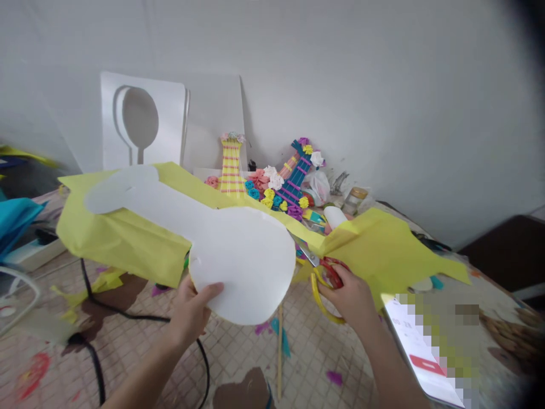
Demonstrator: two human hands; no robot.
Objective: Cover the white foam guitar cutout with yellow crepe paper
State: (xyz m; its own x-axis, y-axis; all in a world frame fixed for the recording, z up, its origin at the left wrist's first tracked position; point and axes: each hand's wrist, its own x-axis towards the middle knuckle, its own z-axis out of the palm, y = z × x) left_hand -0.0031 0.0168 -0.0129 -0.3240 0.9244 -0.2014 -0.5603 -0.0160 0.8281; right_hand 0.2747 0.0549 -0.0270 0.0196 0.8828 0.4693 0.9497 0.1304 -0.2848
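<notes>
My left hand (196, 307) grips the lower left edge of a white guitar-shaped cutout (242, 261), thumb on top. Yellow paper (140, 238) lies against the back of the cutout and sticks out past its neck and upper edge. My right hand (351, 292) has its fingers in the handles of scissors (317, 264), one loop red and one yellow. Their blades reach to the paper at the right edge of the cutout's round body. A large flap of the yellow paper (383, 250) hangs off to the right, above my right hand.
Paper-decorated guitar shapes (232, 167) with paper flowers (268, 187) stand by the wall. A white board with a cut-out hole (170, 125) leans at left. A black cable (128, 312), a wooden stick (280, 352), a glass jar (354, 200) and a phone (409, 329) lie around.
</notes>
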